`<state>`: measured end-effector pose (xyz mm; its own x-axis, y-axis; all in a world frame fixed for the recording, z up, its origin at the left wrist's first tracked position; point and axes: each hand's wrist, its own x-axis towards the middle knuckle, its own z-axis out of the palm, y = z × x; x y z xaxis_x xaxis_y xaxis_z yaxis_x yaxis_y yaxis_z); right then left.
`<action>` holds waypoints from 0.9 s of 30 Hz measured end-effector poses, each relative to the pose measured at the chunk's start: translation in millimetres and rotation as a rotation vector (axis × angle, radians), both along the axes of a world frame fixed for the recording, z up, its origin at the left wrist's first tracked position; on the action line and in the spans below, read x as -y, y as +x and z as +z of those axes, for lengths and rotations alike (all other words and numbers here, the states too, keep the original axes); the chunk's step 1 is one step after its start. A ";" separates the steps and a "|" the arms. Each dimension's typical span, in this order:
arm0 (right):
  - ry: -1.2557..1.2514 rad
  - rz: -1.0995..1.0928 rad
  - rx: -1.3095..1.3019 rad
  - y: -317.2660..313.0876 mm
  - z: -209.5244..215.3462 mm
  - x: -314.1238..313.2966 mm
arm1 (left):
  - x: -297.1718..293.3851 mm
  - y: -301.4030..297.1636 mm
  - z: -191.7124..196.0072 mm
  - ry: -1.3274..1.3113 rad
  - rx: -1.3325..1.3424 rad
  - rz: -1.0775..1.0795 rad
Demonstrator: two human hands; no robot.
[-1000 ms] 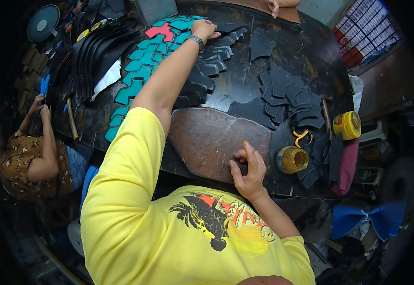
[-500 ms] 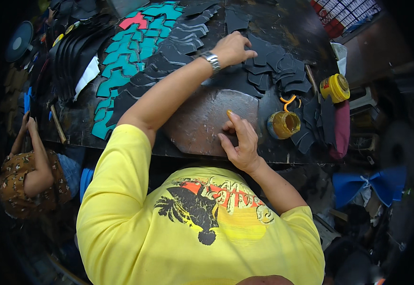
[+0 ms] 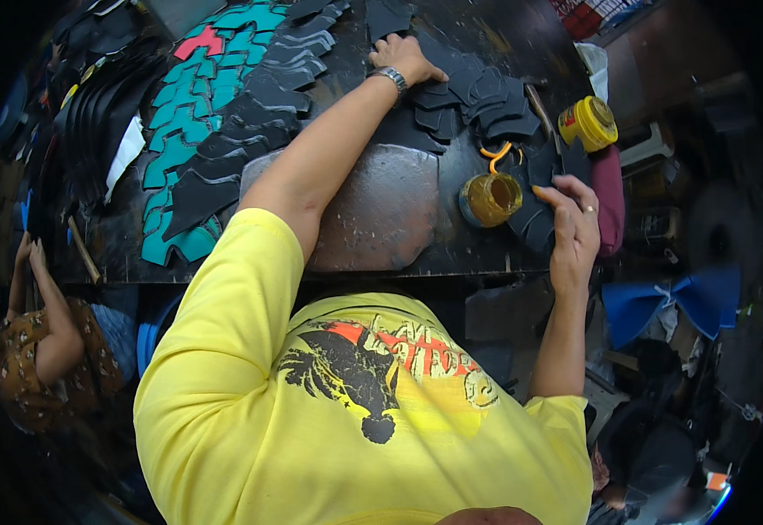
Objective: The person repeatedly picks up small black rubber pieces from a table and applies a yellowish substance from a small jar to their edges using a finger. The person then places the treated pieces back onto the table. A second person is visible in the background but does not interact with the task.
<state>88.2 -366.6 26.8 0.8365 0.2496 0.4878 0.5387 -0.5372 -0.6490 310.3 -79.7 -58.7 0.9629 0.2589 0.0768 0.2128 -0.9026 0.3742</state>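
Observation:
My left hand (image 3: 406, 63), with a metal watch at its wrist, rests at the far side of the table. Its fingers are spread and its thumb points right, touching the edge of a pile of flat black cut pieces (image 3: 491, 103). On the right, my right hand (image 3: 572, 229) is raised, its fingers apart and the index fingertip stained orange-yellow. That fingertip is close to more black cut pieces (image 3: 535, 229), just right of an open glass jar (image 3: 490, 201) of amber glue. A brown slab (image 3: 380, 214) lies between my arms.
Rows of teal cut pieces (image 3: 170, 157) and one red piece (image 3: 199, 42) lie to the left, beside rows of black pieces (image 3: 202, 197). A yellow tub (image 3: 588, 122) and a maroon cushion (image 3: 609, 201) sit at the right edge. Another person (image 3: 58, 341) is at the left.
My right hand has moved right, from above the brown slab past the glue jar to the black pieces. My left hand stays by the far pile. The whole view has shifted.

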 end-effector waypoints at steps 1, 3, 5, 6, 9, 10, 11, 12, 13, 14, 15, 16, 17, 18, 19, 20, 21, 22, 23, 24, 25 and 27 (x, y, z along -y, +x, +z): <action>-0.066 0.002 0.001 3.3 1.0 1.2 | 0.9 -3.5 -1.1 0.002 0.091 -0.023; -0.180 0.029 -0.028 13.2 2.5 -1.9 | 0.9 -10.6 -1.5 0.001 0.240 -0.078; -0.360 0.098 0.043 22.6 8.1 -6.4 | 3.5 -19.0 -1.5 -0.093 0.340 -0.173; -0.433 0.095 0.017 23.0 9.0 -10.8 | 2.5 -22.3 0.4 -0.209 0.324 -0.222; -0.693 0.133 0.159 25.8 11.9 -25.2 | -0.5 -35.8 8.4 -0.659 0.422 -0.328; -0.718 0.124 0.153 27.5 11.0 -31.4 | -0.8 -39.0 14.5 -0.843 0.410 -0.367; -0.768 0.119 0.098 29.7 11.8 -35.6 | -0.9 -43.8 21.5 -1.027 0.398 -0.407; -0.814 0.126 0.076 31.2 12.7 -38.9 | -1.4 -53.2 27.3 -1.356 0.171 -0.319; -0.894 0.116 0.013 31.8 14.0 -41.1 | -2.7 -66.8 32.6 -1.426 0.180 -0.336; -0.915 0.134 -0.055 32.0 15.7 -42.8 | -5.1 -86.3 37.0 -1.494 0.192 -0.352; -0.825 0.117 0.016 30.1 18.2 -42.1 | -6.4 -109.0 41.1 -1.561 0.207 -0.368; -0.760 0.090 0.056 26.9 21.8 -39.9 | -5.3 -133.2 45.2 -1.602 0.187 -0.312; -0.694 0.066 0.098 23.6 25.0 -37.5 | -5.0 -157.3 49.2 -1.655 0.212 -0.319; -0.412 0.019 0.150 16.8 28.4 -33.5 | -10.5 -179.9 53.5 -1.693 0.102 -0.386; -0.206 -0.047 0.149 11.2 27.4 -33.8 | -10.1 -199.7 55.9 -1.727 -0.004 -0.318; -0.187 -0.087 0.178 4.1 25.8 -33.8 | -7.9 -218.8 56.5 -1.731 -0.066 -0.275; -0.161 -0.119 0.191 -2.2 23.8 -33.6 | -4.9 -235.8 56.0 -1.754 -0.106 -0.264; -0.208 -0.121 0.162 -6.5 18.9 -35.6 | -0.7 -248.3 54.6 -1.749 -0.160 -0.233; -0.255 -0.120 0.113 -11.0 13.4 -38.1 | 3.0 -258.7 52.5 -1.733 -0.221 -0.179; -0.363 -0.147 0.092 -18.0 10.0 -37.8 | 10.7 -268.4 49.5 -1.822 -0.168 -0.171; -0.448 -0.192 0.102 -23.5 7.1 -37.1 | 13.7 -273.1 46.8 -1.845 -0.197 -0.150; -0.592 -0.261 0.189 -36.1 2.9 -36.6 | 17.7 -282.7 42.8 -1.872 -0.250 -0.126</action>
